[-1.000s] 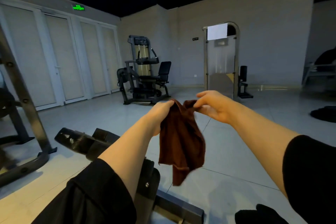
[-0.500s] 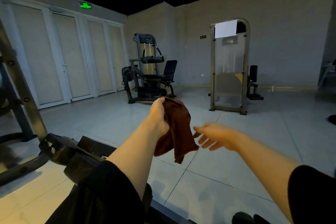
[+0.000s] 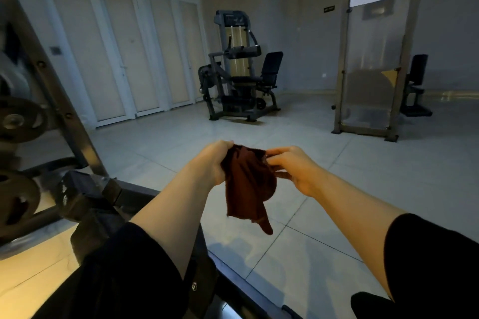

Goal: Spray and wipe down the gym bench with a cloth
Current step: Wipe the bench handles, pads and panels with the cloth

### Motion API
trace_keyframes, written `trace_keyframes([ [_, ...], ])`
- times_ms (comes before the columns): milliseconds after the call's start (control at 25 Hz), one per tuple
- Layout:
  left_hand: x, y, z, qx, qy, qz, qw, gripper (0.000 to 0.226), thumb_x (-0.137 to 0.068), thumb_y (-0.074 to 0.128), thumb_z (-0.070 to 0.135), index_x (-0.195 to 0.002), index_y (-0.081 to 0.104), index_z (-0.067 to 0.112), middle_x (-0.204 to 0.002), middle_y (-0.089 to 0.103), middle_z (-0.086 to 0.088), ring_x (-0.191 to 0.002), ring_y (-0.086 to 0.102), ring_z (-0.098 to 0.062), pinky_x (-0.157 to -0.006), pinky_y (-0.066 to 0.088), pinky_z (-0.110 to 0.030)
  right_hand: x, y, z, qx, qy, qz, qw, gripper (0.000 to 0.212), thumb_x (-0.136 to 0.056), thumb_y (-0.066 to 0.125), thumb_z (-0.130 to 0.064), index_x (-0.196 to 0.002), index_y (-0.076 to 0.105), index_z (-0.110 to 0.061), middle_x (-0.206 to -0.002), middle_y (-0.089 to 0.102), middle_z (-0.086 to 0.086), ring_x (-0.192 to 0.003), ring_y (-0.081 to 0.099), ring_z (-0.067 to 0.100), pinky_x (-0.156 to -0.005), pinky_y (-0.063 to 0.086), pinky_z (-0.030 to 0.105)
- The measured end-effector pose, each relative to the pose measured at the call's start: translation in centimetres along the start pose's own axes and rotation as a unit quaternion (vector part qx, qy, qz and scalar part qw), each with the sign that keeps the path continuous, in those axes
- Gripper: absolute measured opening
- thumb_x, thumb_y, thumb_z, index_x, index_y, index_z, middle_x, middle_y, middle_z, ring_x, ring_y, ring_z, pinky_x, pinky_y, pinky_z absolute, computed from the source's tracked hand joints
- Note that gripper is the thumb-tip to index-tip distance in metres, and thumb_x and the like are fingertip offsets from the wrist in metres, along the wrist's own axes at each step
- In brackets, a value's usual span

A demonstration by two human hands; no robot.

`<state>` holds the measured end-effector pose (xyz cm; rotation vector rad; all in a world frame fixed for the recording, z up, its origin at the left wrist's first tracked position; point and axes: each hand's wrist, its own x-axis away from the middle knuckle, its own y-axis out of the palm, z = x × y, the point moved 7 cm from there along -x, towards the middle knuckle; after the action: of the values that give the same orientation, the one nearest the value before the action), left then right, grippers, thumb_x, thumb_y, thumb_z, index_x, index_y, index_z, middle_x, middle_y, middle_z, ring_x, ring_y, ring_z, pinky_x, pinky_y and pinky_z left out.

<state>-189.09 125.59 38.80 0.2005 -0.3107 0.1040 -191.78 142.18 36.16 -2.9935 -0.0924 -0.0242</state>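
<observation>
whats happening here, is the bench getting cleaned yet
Not yet. A person in a gym holds a dark reddish-brown cloth up in front of them with both hands: the left hand grips one top edge and the right hand pinches the other, so the rest hangs loose above the tiled floor. The dark frame of the bench lies below the left arm, and the cloth is not touching it. No spray bottle is in view.

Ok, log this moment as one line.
phase: cloth prep | left hand: grips cloth | right hand: pinches cloth | bench: not wiped | spray: unseen
</observation>
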Motion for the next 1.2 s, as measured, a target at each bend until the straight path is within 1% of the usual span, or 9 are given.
trace_keyframes([
  [160,-0.5,-3.8,1.8,-0.016,0.036,0.108,0.993,0.027,-0.1,0.051,0.03,-0.098,0.056,0.004,-0.085,0.063,-0.011,-0.07,0.061,-0.022,-0.06,0.051,-0.034,-2.2,0.5,-3.6,-0.012,-0.055,-0.007,0.998,0.016,-0.087,0.063,0.001,-0.102,0.066,-0.004,-0.093,0.064,0.009,-0.085,0.059,0.018,-0.07,0.049,0.024],
  [320,0.0,-7.9,3.7,-0.132,0.077,0.224,0.963,0.044,-0.1,0.048,0.036,-0.121,0.05,-0.003,-0.114,0.061,-0.016,-0.099,0.062,-0.033,-0.08,0.051,-0.039,-4.9,1.3,-5.4,0.012,-0.057,-0.025,0.998,0.024,-0.087,0.065,-0.006,-0.109,0.064,0.004,-0.095,0.063,0.014,-0.085,0.057,0.019,-0.088,0.051,0.037],
  [480,-0.3,-10.8,4.3,-0.227,0.115,0.333,0.908,0.025,-0.098,0.053,0.021,-0.083,0.047,0.002,-0.097,0.052,-0.015,-0.09,0.05,-0.025,-0.076,0.041,-0.037,-7.7,2.5,-4.4,0.037,-0.056,-0.067,0.996,0.017,-0.091,0.053,0.004,-0.088,0.067,-0.005,-0.101,0.064,0.014,-0.087,0.059,0.022,-0.09,0.053,0.042],
  [560,-1.3,-11.4,3.5,-0.252,0.112,0.352,0.894,0.02,-0.095,0.056,0.015,-0.08,0.047,0.007,-0.094,0.05,-0.012,-0.088,0.049,-0.022,-0.074,0.042,-0.037,-9.1,2.8,-2.9,0.045,-0.059,-0.08,0.994,0.028,-0.092,0.05,0.007,-0.078,0.066,-0.013,-0.103,0.064,0.013,-0.098,0.061,0.026,-0.093,0.052,0.045],
  [640,-2.0,-11.5,2.4,-0.29,0.11,0.359,0.88,0.008,-0.095,0.053,0.012,-0.099,0.058,0.006,-0.106,0.053,-0.007,-0.092,0.054,-0.023,-0.077,0.048,-0.035,-10.8,2.9,-1.8,0.046,-0.069,-0.09,0.992,0.028,-0.088,0.054,0.009,-0.079,0.068,-0.014,-0.104,0.066,0.012,-0.104,0.061,0.029,-0.095,0.051,0.046],
  [720,-2.3,-11.0,1.7,-0.324,0.1,0.352,0.872,0.019,-0.096,0.047,0.008,-0.098,0.065,0.015,-0.112,0.055,-0.006,-0.099,0.058,-0.026,-0.086,0.055,-0.041,-12.4,3.3,-1.3,0.049,-0.079,-0.12,0.988,0.023,-0.083,0.062,0.01,-0.091,0.071,-0.009,-0.1,0.066,0.009,-0.104,0.061,0.027,-0.093,0.053,0.042],
  [920,-1.6,-9.9,0.8,-0.306,0.081,0.379,0.87,0.026,-0.093,0.05,-0.004,-0.099,0.069,0.012,-0.116,0.06,-0.01,-0.1,0.062,-0.026,-0.085,0.056,-0.037,-15.1,5.9,-1.7,0.192,-0.14,-0.242,0.941,0.051,-0.068,0.071,0.016,-0.115,0.067,-0.004,-0.11,0.06,0.008,-0.111,0.054,0.025,-0.087,0.05,0.033],
  [1080,0.2,-8.9,0.2,-0.354,0.056,0.396,0.845,0.039,-0.076,0.069,-0.011,-0.109,0.07,0.01,-0.119,0.061,-0.011,-0.109,0.058,-0.027,-0.094,0.052,-0.043,-15.5,8.1,-3.2,0.266,-0.24,-0.275,0.892,0.031,-0.073,0.073,0.008,-0.1,0.073,-0.007,-0.099,0.061,0.006,-0.097,0.056,0.02,-0.085,0.049,0.031],
  [1200,2.8,-8.3,0.6,-0.38,0.056,0.474,0.792,0.031,-0.077,0.069,-0.008,-0.095,0.07,0.018,-0.103,0.065,-0.005,-0.098,0.06,-0.019,-0.083,0.054,-0.034,-15.7,9.2,-4.7,0.248,-0.296,-0.288,0.876,0.014,-0.077,0.076,-0.001,-0.088,0.072,-0.008,-0.092,0.064,0.006,-0.085,0.057,0.017,-0.081,0.05,0.032],
])
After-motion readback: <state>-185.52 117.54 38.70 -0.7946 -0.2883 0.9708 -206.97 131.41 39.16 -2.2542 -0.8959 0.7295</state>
